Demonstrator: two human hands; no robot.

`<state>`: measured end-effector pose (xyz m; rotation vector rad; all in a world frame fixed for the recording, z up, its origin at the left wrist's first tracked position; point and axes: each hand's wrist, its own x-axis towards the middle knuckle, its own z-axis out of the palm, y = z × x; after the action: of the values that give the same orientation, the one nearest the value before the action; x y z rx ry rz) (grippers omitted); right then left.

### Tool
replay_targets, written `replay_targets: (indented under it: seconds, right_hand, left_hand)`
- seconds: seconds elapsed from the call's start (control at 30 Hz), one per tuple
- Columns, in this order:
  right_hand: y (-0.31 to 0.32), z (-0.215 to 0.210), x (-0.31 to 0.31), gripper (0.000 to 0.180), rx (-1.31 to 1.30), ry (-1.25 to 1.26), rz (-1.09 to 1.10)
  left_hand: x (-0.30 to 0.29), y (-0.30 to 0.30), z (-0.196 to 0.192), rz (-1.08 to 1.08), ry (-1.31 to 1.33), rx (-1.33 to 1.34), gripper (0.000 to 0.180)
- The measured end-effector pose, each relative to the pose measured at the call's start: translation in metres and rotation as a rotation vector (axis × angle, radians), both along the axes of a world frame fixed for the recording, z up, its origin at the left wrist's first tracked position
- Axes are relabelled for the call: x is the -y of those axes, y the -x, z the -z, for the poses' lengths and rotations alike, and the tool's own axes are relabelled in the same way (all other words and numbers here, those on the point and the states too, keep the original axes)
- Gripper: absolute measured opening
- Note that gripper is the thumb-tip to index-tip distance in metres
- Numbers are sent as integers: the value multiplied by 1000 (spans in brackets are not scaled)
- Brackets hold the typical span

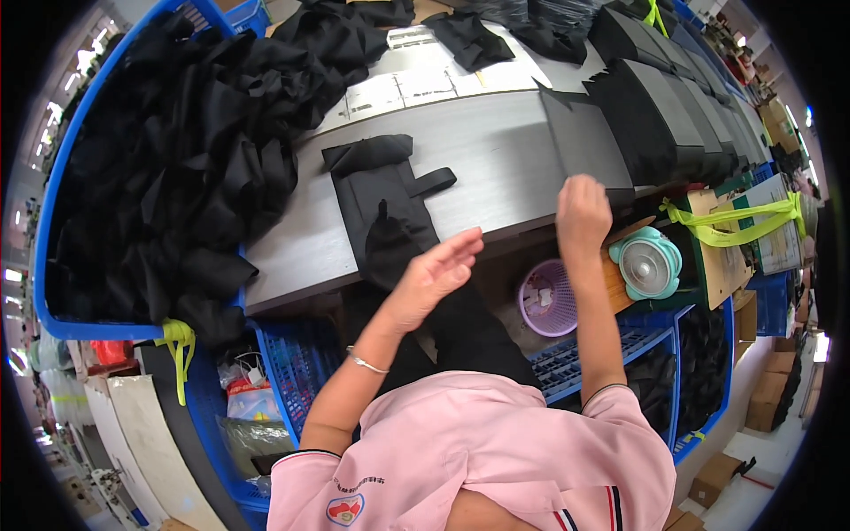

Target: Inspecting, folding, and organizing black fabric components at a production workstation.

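Note:
A black fabric piece with a strap (382,199) lies flat on the grey worktable (496,150), its lower end hanging over the near edge. My left hand (434,274) hovers open just below it, fingers apart, holding nothing. My right hand (582,211) reaches to the table's right end, fingers curled at the near edge of a flat black fabric sheet (580,137). Whether it grips the sheet cannot be made out. Beside that sheet stand stacked folded black pieces (664,115).
A big blue bin (53,265) heaped with loose black fabric (168,150) fills the left. Below the table sit a purple basket (546,299), a small teal fan (648,263), blue crates (292,363) and cardboard boxes bound with yellow-green straps (735,221).

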<state>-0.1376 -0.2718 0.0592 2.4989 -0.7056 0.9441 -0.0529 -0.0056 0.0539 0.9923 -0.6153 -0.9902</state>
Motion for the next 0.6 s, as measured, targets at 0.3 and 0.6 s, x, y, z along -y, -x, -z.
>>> replay_targets:
  seconds: [0.3,0.6]
  right_hand:
    - [72,-18,-159,9,21,-1309,-645]
    - [83,4,-163,13,69,-1237,-437]
  left_hand:
    - [16,34,78,64,132,-538,96]
    - [-4,43,28,-217,44,-551,50]
